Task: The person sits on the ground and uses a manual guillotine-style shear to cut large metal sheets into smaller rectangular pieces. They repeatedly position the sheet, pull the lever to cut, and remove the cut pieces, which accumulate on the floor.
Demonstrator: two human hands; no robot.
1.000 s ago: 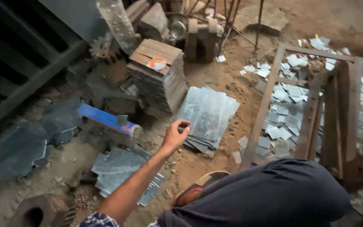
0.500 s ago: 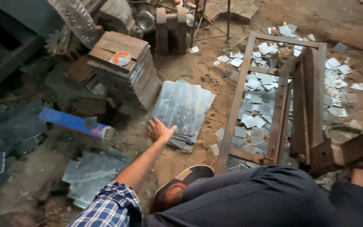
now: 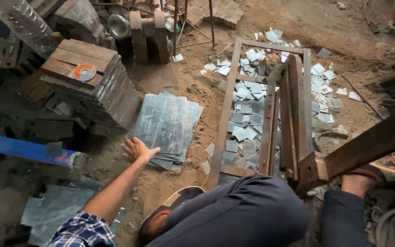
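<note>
My left hand (image 3: pixel 139 150) reaches down with fingers spread over the near left edge of a stack of grey metal sheets (image 3: pixel 170 122) lying on the dirt floor. The fingertips are at or just touching the stack's lower corner; nothing is held. My checked sleeve (image 3: pixel 81 231) shows at the bottom. My right hand is out of view. My knee in dark trousers (image 3: pixel 243 215) and a sandalled foot (image 3: pixel 170 210) fill the lower middle.
A rusty metal frame (image 3: pixel 270 105) stands right of the sheets over several small cut metal pieces (image 3: pixel 243 128). A pile of wooden-looking plates with a disc on top (image 3: pixel 85 84) sits left. A blue bar (image 3: pixel 24 150) and more sheets (image 3: pixel 56 208) lie lower left.
My left hand has gone from raised with fingers pinched to lowered and spread at the edge of the sheet stack. The view has swung right and closer.
</note>
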